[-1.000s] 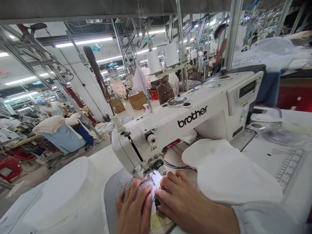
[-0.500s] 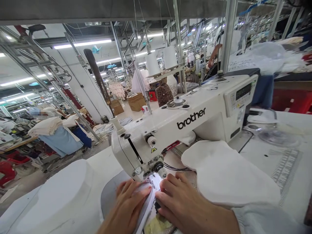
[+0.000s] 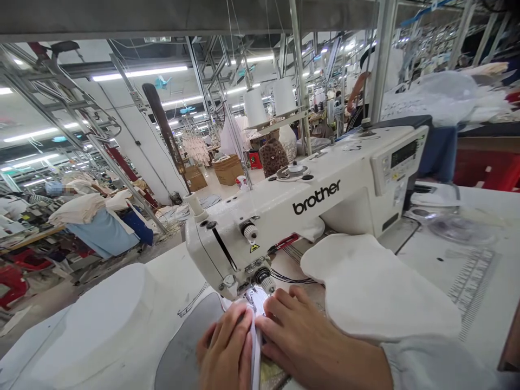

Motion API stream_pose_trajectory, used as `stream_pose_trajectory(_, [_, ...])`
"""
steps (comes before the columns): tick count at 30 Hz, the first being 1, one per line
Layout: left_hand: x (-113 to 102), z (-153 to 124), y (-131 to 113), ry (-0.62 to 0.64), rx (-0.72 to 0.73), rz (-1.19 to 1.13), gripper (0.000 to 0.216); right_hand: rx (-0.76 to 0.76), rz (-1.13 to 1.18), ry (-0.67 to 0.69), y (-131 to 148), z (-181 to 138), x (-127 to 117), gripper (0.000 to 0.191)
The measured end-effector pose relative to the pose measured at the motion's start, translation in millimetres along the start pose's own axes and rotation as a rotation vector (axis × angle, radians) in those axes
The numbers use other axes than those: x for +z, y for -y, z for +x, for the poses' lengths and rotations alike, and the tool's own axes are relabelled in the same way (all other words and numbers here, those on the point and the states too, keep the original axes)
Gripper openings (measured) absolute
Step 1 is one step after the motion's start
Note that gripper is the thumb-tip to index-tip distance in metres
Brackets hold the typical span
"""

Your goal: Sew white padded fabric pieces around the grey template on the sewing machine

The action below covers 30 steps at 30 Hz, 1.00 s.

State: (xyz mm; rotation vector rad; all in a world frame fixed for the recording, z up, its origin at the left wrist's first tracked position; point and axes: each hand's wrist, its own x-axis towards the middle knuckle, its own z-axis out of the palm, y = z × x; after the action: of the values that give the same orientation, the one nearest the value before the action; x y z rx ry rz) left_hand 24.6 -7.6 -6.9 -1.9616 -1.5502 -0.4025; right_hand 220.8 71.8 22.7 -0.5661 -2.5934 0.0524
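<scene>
A white Brother sewing machine stands across the table. My left hand lies with curled fingers on a white fabric strip just in front of the needle area. My right hand presses flat on the same fabric from the right, fingertips close to the presser foot. A grey fabric piece spreads out left of my left hand. A stack of white cut pieces lies beside my right wrist under the machine arm.
A second stack of white pieces sits at the table's left. Two thread cones stand behind the machine. A ruler marking runs along the table at right. Other workers and fabric piles fill the hall at the left and back.
My left hand has slid right and back, bunching its fingers on the white strip. The grey piece has shifted toward me and to the left. My right hand has barely moved.
</scene>
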Motion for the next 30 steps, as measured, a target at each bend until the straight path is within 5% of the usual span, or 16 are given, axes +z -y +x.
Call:
stream_pose_trajectory(4, [6,-1,-11,-0.048,-0.144,-0.024,0.033,-0.002,-0.014,0.016,0,1,-3,0.011])
stream_pose_trajectory(10, [2,1,-16,-0.021,-0.171,0.029,0.035,-0.001,-0.026,-0.006,0,-1,-3,0.012])
stream_pose_trajectory(17, [-24,16,17,0.124,0.190,-0.015,0.035,-0.065,0.016,-0.064,-2,0,-3,0.010])
stream_pose_trajectory(23, [-6,5,2,0.060,-0.040,0.034,0.032,-0.040,0.005,-0.124,-4,0,5,0.012])
stream_pose_trajectory(30, [-1,3,-1,0.050,-0.028,0.136,0.033,-0.015,0.043,-0.166,-6,-2,13,0.011])
